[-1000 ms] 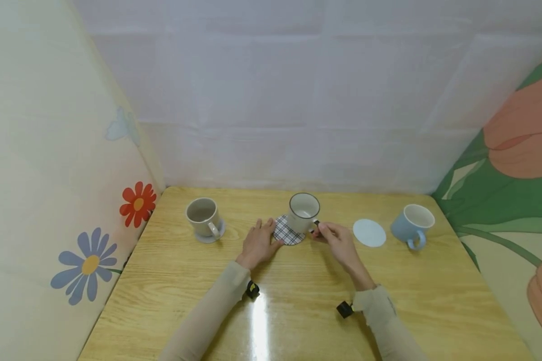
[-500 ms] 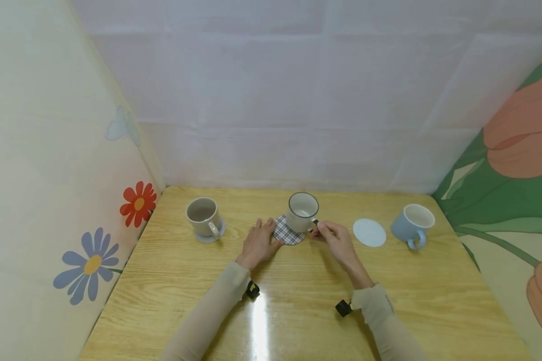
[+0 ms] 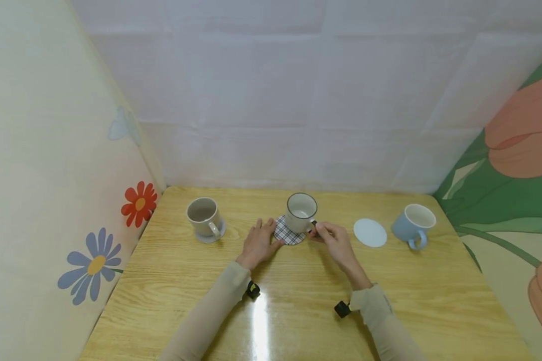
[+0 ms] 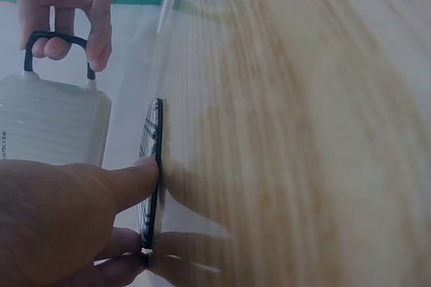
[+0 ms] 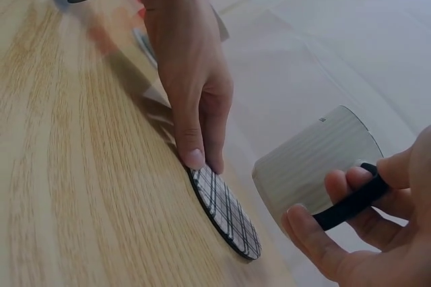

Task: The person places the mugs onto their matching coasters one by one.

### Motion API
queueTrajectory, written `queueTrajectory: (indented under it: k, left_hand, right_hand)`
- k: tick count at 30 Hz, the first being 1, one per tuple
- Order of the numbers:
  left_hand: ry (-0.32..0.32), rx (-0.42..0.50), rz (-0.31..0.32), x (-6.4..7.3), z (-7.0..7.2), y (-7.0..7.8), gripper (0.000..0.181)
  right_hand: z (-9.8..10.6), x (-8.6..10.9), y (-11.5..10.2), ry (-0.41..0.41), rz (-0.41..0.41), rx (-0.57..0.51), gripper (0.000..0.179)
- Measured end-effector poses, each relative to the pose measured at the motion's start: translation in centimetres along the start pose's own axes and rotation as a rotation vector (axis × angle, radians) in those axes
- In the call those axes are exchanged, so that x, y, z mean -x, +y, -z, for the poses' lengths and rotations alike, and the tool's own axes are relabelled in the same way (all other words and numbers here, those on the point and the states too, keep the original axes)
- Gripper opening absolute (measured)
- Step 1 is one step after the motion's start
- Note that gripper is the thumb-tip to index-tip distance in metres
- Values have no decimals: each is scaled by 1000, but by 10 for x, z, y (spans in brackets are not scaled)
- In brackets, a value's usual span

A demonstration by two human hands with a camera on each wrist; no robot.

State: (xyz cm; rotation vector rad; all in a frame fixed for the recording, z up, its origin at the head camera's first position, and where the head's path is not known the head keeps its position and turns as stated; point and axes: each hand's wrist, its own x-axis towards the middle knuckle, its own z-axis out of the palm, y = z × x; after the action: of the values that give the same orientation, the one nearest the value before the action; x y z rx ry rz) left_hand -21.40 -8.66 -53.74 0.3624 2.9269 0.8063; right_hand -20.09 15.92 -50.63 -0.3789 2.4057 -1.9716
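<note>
My right hand (image 3: 339, 245) pinches the black handle (image 5: 353, 201) of a white enamel-style mug (image 3: 299, 220) with a dark rim. The mug is upright; both wrist views show a gap between its base and the checked round coaster (image 3: 285, 236) on the table. Lettering shows on the mug's side (image 4: 50, 122) in the left wrist view. Palm down at the coaster's left edge, my left hand (image 3: 256, 245) touches it with its thumb (image 4: 141, 182), its fingers extended. In the right wrist view, that thumb lies at the rim of the coaster (image 5: 225, 213).
On the left, a beige mug (image 3: 204, 218) stands on a grey coaster (image 3: 223, 230). A light blue round coaster (image 3: 370, 233) lies on the right, beside a blue mug (image 3: 411, 225). A white cloth (image 3: 271, 100) hangs behind the wooden table (image 3: 307, 311).
My right hand has shifted the white mug slightly to the left over the checked coaster. My left hand has stayed in place.
</note>
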Motion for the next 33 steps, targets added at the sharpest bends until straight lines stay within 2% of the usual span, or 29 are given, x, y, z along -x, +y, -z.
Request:
queueTrajectory:
  k: [17,33]
  left_hand:
    - [-10,27,6,-2,-3,-3,73]
    - [-9,7,0,-2,-2,-3,72]
  right_hand:
    - [-8,0,7,-8,-5,-27,38]
    - [-15,-1,11,-9,-16,-38,39]
